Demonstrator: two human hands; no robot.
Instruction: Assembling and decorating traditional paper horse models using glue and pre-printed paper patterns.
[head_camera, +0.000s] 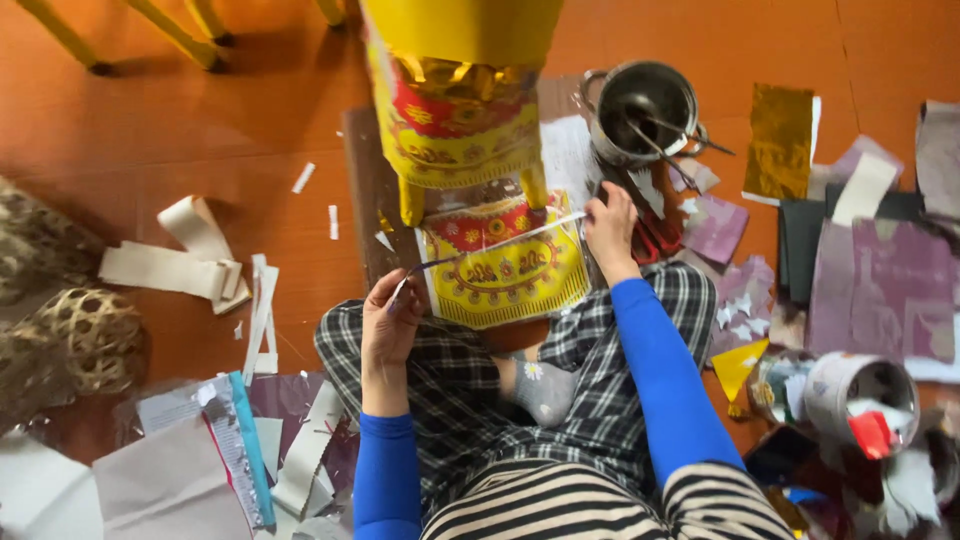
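Head view: L hand pinches thin metal tool; R hand grips edge of yellow-red printed paper piece on lap. Steel pot far right, paper scraps left, purple sheets right.

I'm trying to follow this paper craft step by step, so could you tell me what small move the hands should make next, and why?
Probably draw the left hand with its thin strip across to the edge of the yellow and red printed sheet. The strip runs from those fingers toward the sheet, and the right hand already presses the sheet's far side, steadying it under the decorated yellow paper piece.
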